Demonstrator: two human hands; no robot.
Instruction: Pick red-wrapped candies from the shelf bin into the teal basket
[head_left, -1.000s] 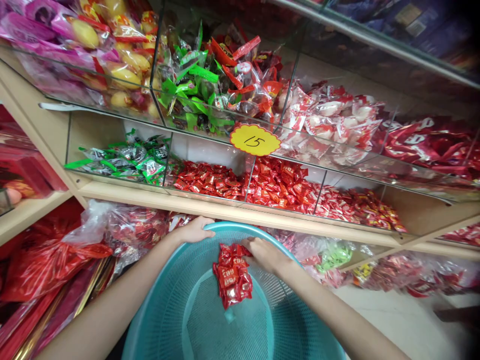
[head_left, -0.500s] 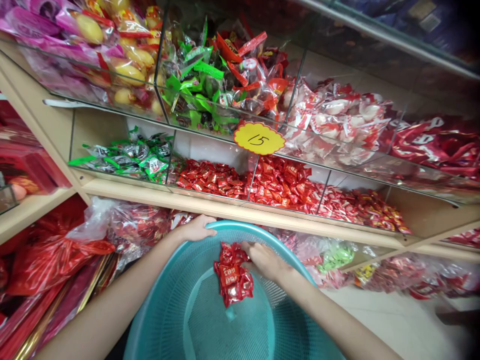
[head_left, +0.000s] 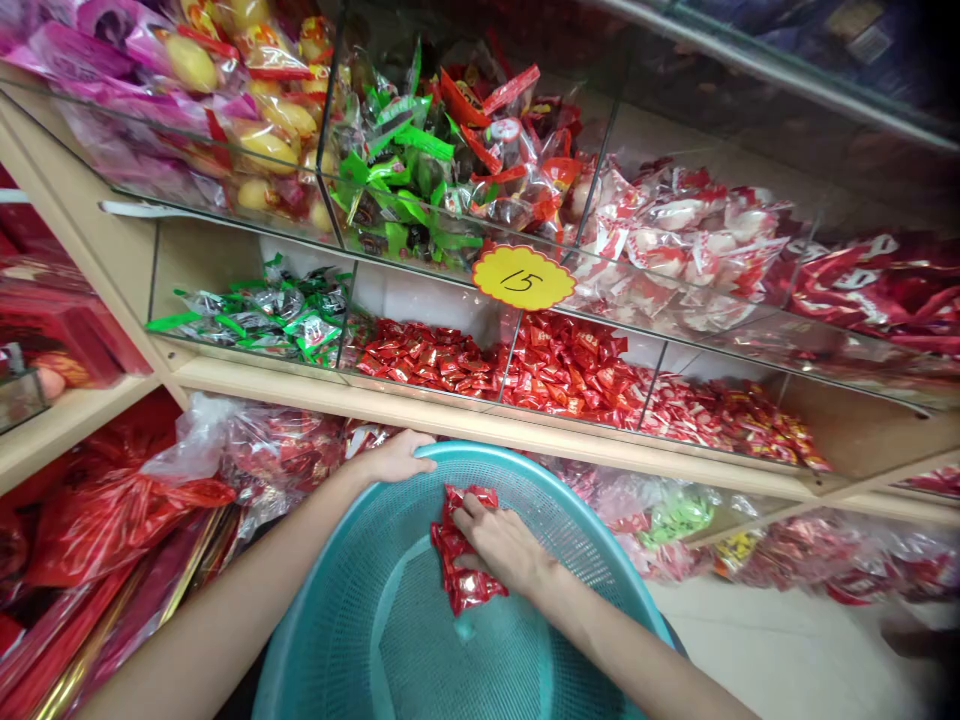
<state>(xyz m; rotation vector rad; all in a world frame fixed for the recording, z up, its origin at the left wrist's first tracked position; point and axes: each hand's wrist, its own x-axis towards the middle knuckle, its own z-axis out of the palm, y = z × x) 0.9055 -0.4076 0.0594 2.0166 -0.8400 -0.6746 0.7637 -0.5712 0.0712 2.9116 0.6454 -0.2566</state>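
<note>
A round teal mesh basket (head_left: pixel 600 530) fills the lower middle of the head view, close against the shelf. My left hand (head_left: pixel 397 457) grips its far rim on the left, fingers closed over the edge. Inside the basket lies a small cluster of shiny red packets (head_left: pixel 471 590). On top of these packets rests my right hand (head_left: pixel 499 540), its fingers curled onto them and hiding part of them.
Behind the basket, a wooden shelf (head_left: pixel 420 405) has glass compartments of green packets (head_left: pixel 289 315) and red packets (head_left: pixel 570 365). A yellow tag (head_left: pixel 523 279) reading 15 hangs above. Bagged goods (head_left: pixel 127 510) lie at left; pale floor (head_left: pixel 757 640) shows at lower right.
My right hand has moved left and slightly down, from the right edge of the red packets to over them. My left hand stays on the rim. The view has shifted slightly.
</note>
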